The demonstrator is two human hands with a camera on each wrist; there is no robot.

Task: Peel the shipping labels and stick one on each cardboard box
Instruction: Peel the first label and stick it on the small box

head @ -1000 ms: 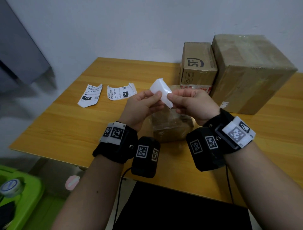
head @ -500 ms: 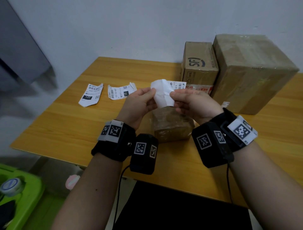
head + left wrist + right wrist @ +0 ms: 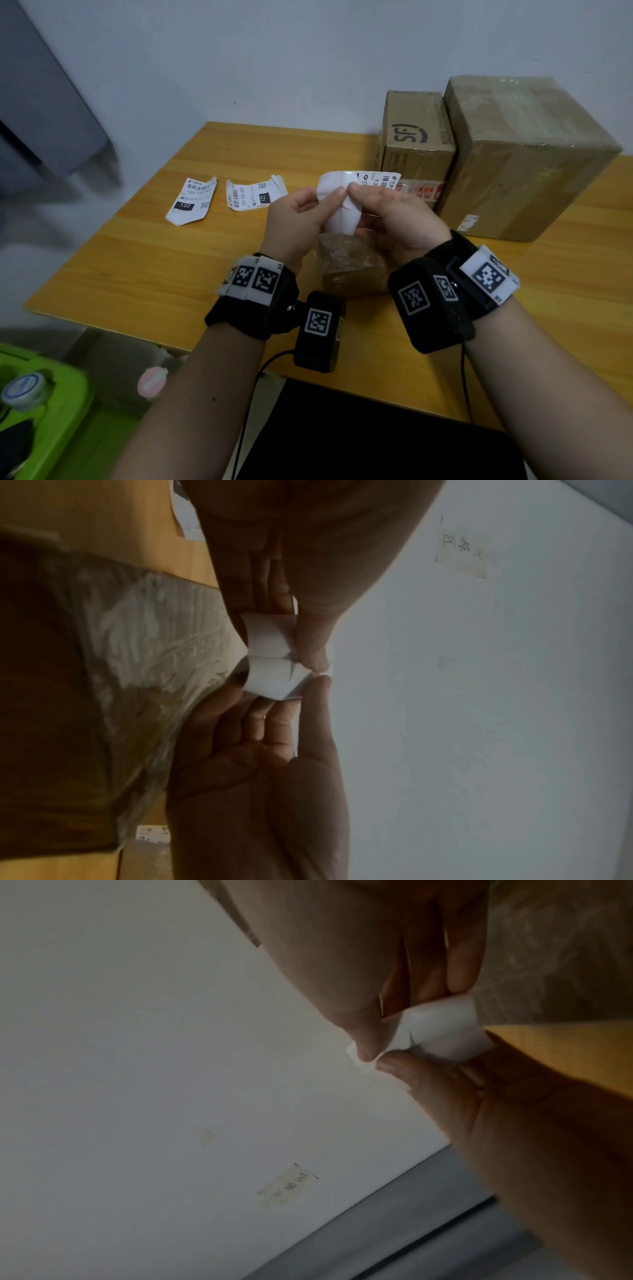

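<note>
While both hands are raised above a wooden table point(image 3: 144, 260), the left hand point(image 3: 294, 226) and right hand point(image 3: 397, 222) meet thumb to thumb, each pinching the same white shipping label point(image 3: 337, 192) between thumb and curled fingers; its printed end sticks out toward the far boxes. Directly beneath the hands sits a small tape-wrapped cardboard box point(image 3: 349, 270). At the far right stand a brown box printed SF point(image 3: 416, 137) and, touching it, a larger taped box point(image 3: 524, 150). Two more printed labels point(image 3: 191, 200) point(image 3: 253, 196) lie flat on the table to the left, just beside each other
</note>
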